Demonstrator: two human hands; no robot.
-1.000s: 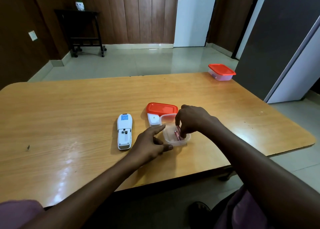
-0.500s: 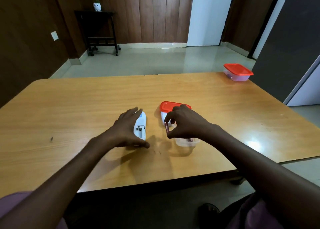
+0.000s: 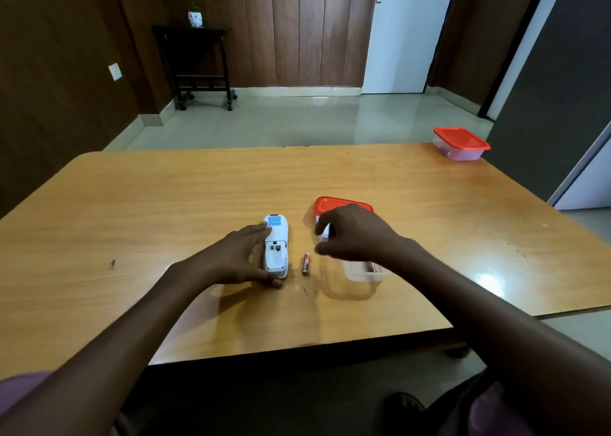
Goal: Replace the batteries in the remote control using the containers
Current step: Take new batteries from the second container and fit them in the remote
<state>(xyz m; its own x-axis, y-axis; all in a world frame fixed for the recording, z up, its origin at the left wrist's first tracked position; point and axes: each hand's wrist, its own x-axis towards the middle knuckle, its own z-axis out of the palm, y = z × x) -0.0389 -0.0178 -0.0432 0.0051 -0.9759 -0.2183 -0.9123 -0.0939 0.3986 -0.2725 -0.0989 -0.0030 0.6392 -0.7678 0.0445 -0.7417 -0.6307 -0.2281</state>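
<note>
A white remote control (image 3: 276, 245) lies face down on the wooden table (image 3: 165, 197), its battery bay uncovered and empty. My left hand (image 3: 236, 259) grips it from the left side, thumb at its near end. A small red battery (image 3: 305, 263) lies on the table just right of the remote. My right hand (image 3: 353, 234) hovers with fingers apart and holds nothing. Under its wrist stands a clear open container (image 3: 362, 272) with another battery (image 3: 371, 266) inside. Its red lid (image 3: 330, 204) and the white battery cover (image 3: 325, 232) lie behind my right hand, partly hidden.
A second clear container with a red lid (image 3: 461, 143) stands closed at the table's far right corner. A dark cabinet (image 3: 549, 105) rises past the right edge. A black side table (image 3: 198, 65) stands by the far wall.
My right hand took a battery from the open container, carried it left and laid it beside the remote, then let go. My left hand moved from the container onto the remote.
</note>
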